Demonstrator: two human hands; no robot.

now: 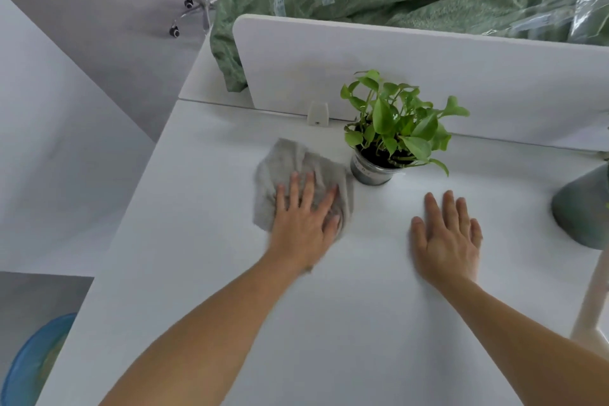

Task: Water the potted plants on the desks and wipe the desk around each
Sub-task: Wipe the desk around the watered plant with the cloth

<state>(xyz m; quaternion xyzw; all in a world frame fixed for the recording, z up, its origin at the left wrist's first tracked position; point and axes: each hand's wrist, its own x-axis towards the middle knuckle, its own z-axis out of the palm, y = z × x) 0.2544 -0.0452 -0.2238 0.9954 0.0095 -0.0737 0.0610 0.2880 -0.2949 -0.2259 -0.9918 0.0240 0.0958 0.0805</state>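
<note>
Straight fingers slightly apart, left hand [303, 221] presses crumpled grey cloth [293, 165] on white desk [346, 323], cloth's far corner pointing toward the divider [428, 76], upright potted plant [392, 128] just beside it, right hand [446, 237] flat alongside, fingers loosely spread.

- The left hand [301, 224] was bare; its short, plain nails showed slightly blurred
- The right hand [445, 241] was bare too; its nails were short and plain
- The left forearm [211, 333] and right forearm [527, 333] were uncovered down to the frame's edge
</note>
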